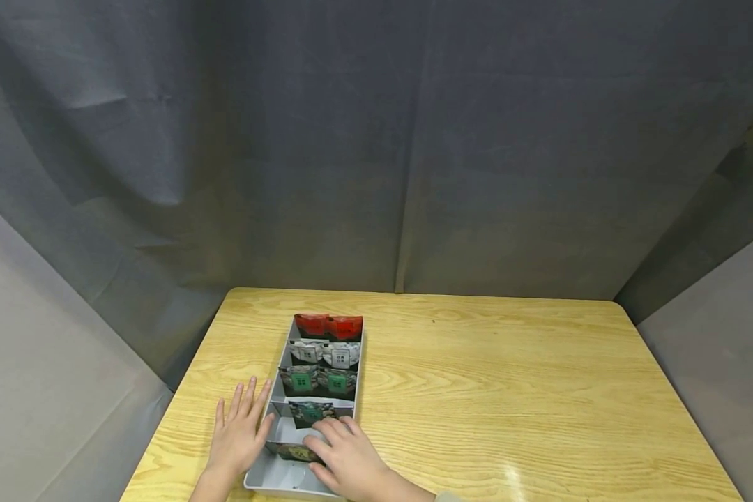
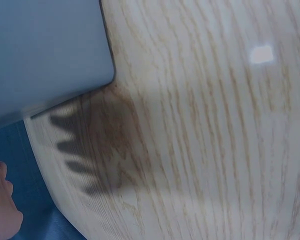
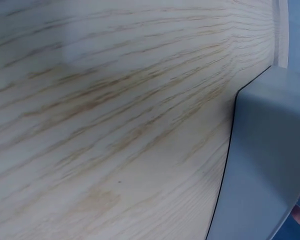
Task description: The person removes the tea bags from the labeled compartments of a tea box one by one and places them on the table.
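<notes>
A long light-grey divided tray [image 1: 279, 477] holds upright sachets in rows. My left hand [image 1: 235, 438] lies beside its left wall with fingers spread, the thumb close to the rim. Over the near right part of the tray is my right hand [image 1: 353, 461], its thumb and forefinger on either side of the right end of a dark sachet with a gold label [image 1: 291, 452]. Just beyond its other fingertips stands a dark sachet with a green label [image 1: 307, 413]. The right hand covers part of both near rows. In the left wrist view, fingers [image 2: 1, 205] show at the left edge.
Farther up the tray stand red sachets [image 1: 345, 328], white sachets [image 1: 341, 355] and dark green-labelled sachets [image 1: 337, 381], in pairs. The tray rests on a wood-grain table [image 1: 508, 390], left of its middle. Grey curtains [image 1: 508, 174] hang behind, and pale panels flank both sides.
</notes>
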Available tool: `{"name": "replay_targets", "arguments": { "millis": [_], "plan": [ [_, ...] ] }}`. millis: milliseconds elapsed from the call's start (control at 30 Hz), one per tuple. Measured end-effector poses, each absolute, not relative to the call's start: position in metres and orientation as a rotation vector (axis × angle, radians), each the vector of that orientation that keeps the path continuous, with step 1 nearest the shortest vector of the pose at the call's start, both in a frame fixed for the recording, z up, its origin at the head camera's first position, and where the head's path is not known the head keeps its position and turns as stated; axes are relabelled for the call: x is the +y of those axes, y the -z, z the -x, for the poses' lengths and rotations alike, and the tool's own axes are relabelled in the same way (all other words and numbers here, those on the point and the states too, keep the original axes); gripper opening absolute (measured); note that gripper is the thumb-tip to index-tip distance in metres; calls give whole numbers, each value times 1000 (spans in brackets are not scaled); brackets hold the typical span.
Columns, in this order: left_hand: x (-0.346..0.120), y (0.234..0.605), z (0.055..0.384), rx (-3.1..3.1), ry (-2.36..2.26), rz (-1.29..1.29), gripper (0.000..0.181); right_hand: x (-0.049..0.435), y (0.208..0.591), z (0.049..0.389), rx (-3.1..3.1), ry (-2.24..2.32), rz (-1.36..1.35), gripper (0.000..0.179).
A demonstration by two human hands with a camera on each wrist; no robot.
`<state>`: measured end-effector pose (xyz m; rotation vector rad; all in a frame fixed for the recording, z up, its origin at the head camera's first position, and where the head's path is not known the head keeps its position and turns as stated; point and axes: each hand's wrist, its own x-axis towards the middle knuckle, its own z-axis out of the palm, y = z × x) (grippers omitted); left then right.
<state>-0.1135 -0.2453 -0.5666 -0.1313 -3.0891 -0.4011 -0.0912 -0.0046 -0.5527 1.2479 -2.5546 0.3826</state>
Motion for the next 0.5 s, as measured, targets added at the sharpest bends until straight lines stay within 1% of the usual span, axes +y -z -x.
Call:
{"name": "replay_targets", "arguments": {
  "millis": [500],
  "plan": [
    [-245,565,112,-3082,396,122,55,-18,551,93,-2451,-235,-1142,12]
  ]
}}
